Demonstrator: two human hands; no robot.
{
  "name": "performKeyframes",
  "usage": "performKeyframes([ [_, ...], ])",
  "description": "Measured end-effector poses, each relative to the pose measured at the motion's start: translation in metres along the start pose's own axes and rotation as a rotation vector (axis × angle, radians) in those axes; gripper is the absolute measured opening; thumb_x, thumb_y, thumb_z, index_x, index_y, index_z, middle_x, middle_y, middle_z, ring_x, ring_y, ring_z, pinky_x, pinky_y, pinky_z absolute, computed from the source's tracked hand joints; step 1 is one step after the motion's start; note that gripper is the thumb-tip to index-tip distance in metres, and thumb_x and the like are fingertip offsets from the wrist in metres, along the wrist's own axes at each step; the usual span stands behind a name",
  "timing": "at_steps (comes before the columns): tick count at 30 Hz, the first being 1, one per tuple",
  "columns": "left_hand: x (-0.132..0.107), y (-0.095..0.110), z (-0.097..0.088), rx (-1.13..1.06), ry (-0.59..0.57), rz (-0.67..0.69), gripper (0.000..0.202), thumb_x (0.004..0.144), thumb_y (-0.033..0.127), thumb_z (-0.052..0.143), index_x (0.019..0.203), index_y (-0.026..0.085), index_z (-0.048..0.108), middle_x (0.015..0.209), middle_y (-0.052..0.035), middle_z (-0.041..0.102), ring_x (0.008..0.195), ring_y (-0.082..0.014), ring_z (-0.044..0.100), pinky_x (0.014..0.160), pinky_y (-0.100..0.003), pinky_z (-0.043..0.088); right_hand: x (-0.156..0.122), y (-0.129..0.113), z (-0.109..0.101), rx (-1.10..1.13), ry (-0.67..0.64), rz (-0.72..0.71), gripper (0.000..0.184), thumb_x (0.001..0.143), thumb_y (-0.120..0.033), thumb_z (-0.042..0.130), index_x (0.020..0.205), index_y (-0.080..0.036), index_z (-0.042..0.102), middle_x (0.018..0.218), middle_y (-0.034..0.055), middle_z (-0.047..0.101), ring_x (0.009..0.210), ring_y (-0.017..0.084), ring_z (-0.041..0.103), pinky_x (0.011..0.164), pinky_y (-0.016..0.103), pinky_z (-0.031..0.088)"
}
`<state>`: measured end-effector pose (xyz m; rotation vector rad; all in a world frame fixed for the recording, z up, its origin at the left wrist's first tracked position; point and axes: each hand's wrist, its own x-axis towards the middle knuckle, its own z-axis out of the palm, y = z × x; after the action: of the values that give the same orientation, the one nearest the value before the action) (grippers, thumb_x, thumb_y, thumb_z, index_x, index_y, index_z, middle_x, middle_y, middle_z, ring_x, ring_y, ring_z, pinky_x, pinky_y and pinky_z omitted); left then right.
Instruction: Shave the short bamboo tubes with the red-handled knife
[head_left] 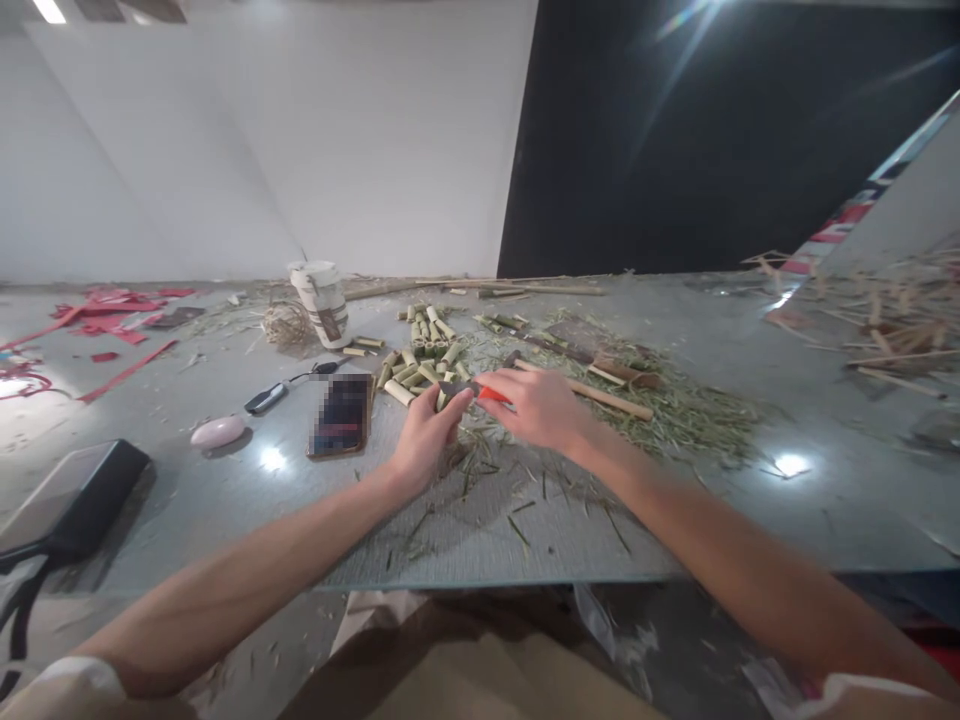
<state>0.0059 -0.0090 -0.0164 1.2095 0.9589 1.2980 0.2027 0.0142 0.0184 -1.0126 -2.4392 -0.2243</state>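
Observation:
Close to the middle of the table, my right hand [546,408] is wrapped round the orange handle of a knife [492,394]. The knife's dark blade points left, over the fingers of my left hand [424,440]. My left hand is closed on a short green piece of bamboo [441,399], mostly hidden by the thumb and fingers. Just beyond the hands lies a pile of short cut bamboo pieces [429,345]. Green shavings [690,410] spread to the right, with a wooden-handled tool [600,390] lying among them.
A phone [341,415], a pink oval object [218,432] and a key fob [266,398] lie left of my hands. Behind them stands a paper cup [321,300]. A black box [75,500] sits far left, red strips [112,315] behind it. Thin sticks [892,330] are heaped far right.

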Motion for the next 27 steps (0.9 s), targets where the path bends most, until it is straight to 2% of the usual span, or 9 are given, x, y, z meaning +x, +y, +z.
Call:
performKeyframes([
  [8,-0.001,0.004,-0.004,0.067,0.023,-0.009,0.047,0.085,0.058,0.074,0.074,0.02,0.049,0.058,0.0074,0.035,0.05,-0.0082,0.028,0.047,-0.025,0.021,0.0,-0.014,-0.004,-0.035,0.061,0.032,0.036,0.107,-0.038,0.043,0.127,-0.019,0.066,0.104,0.0074,0.078,0.083,0.02,0.069,0.067,0.034,0.045],
  [12,-0.002,0.006,-0.002,0.056,0.033,-0.042,0.05,0.086,0.061,0.071,0.073,0.02,0.048,0.058,0.0076,0.033,0.051,-0.008,0.026,0.047,-0.024,0.019,0.0,-0.01,-0.007,-0.055,0.112,0.098,0.036,0.107,-0.039,0.043,0.125,-0.019,0.067,0.104,0.0085,0.077,0.08,0.02,0.069,0.065,0.033,0.043],
  [15,-0.002,0.008,0.0,-0.012,-0.002,-0.063,0.044,0.086,0.056,0.073,0.079,0.019,0.05,0.061,0.0079,0.035,0.052,-0.0078,0.028,0.047,-0.023,0.021,0.0,-0.002,-0.007,-0.048,0.126,0.131,0.038,0.107,-0.04,0.042,0.125,-0.019,0.068,0.105,0.0093,0.077,0.08,0.02,0.07,0.063,0.033,0.043],
  [21,-0.001,0.008,0.003,-0.067,-0.027,-0.078,0.036,0.082,0.043,0.079,0.092,0.02,0.053,0.068,0.0068,0.046,0.056,-0.0078,0.039,0.05,-0.021,0.028,-0.001,0.001,-0.003,0.013,0.024,0.036,0.035,0.105,-0.04,0.046,0.123,-0.021,0.069,0.109,0.0072,0.077,0.086,0.02,0.069,0.069,0.032,0.044],
  [27,-0.001,0.004,0.003,-0.109,-0.065,-0.019,0.034,0.081,0.038,0.08,0.098,0.02,0.057,0.065,0.0082,0.045,0.055,-0.008,0.037,0.052,-0.021,0.028,-0.001,-0.003,-0.001,0.052,-0.073,-0.028,0.03,0.105,-0.041,0.047,0.115,-0.024,0.07,0.099,0.0038,0.077,0.08,0.018,0.066,0.064,0.031,0.038],
])
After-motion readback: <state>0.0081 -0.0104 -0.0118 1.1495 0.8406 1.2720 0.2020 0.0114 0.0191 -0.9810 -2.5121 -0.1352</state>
